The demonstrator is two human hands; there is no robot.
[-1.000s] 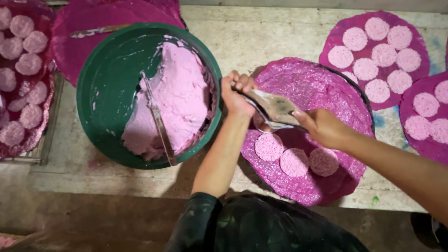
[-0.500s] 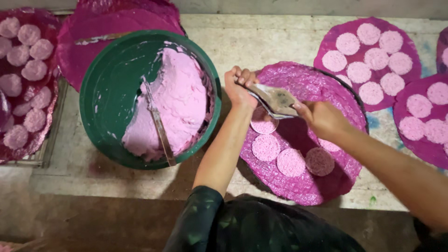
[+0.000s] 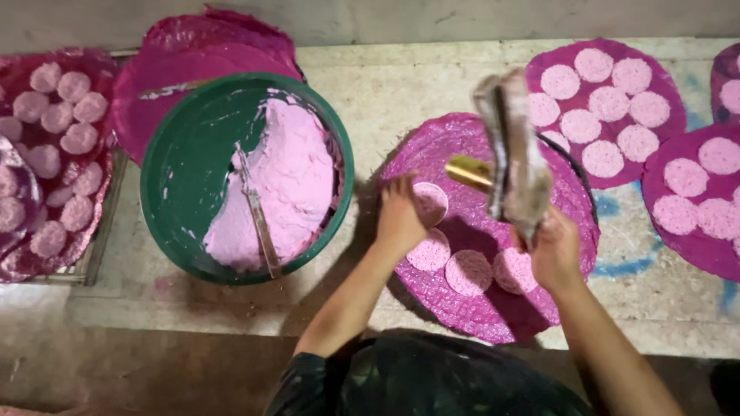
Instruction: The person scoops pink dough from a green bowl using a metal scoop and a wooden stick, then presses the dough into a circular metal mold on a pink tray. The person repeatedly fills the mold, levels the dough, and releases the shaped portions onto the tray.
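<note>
Disc beside left hand, scraper in right hand

Motion blur obscures the grey, paste-coated scoop tool in the right hand; the round magenta woven mat is cut off at right edge.

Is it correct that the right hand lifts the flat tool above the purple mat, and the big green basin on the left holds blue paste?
Not quite. The paste in the green basin is pink, not blue, as the head view shows. The rest holds: the right hand lifts the flat tool above the purple mat, and the basin sits on the left.
</note>
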